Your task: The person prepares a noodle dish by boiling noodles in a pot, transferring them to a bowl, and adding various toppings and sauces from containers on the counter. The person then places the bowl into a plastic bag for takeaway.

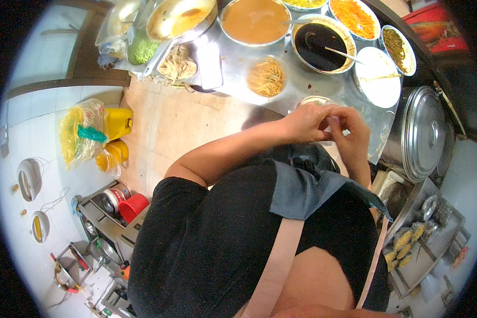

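My left hand (312,124) and my right hand (353,129) meet just in front of the metal table's near edge, fingertips together. A small pale patch shows between the fingers; whether it is a held thing cannot be made out. Just beyond my left hand is a round container (316,100) with a pale rim, mostly hidden behind it. Farther in lies a clear round dish of noodles (267,77). A large bowl of dark sauce (320,45) with a light-handled utensil in it stands past the hands, and a white bowl (377,85) with chopsticks across it sits to the right.
On the metal table (232,85) stand a bowl of brown liquid (255,22), a bowl of orange shreds (353,18), a bowl of dark greens (394,47) and a tilted metal basin (181,18). A large lidded pot (425,133) is at the right. Yellow bins (117,123) stand left.
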Motion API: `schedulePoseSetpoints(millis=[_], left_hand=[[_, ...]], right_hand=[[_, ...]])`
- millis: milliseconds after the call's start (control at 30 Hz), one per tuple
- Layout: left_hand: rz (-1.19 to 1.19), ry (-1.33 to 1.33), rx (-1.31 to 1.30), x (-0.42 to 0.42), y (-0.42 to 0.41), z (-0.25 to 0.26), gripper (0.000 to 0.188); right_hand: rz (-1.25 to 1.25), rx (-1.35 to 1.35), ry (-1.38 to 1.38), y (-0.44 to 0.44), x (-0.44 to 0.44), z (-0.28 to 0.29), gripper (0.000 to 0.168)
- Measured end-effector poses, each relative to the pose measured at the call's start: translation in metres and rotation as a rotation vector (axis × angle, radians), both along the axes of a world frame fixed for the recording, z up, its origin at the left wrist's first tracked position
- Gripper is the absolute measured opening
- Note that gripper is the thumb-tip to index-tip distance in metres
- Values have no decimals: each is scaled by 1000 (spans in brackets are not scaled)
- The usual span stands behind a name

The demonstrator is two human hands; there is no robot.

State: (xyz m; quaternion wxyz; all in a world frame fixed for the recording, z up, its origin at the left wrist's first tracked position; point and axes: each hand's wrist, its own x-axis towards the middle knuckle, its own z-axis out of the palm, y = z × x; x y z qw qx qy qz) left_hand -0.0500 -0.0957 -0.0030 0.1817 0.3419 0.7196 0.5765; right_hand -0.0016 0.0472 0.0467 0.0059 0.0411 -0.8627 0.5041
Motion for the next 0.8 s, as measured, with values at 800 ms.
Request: schedulePoseSetpoints(millis=[800], left_hand=[[393,-435,175,85,-48,9,14]], right_hand=[[250,-340,3,4,45,-43,18]])
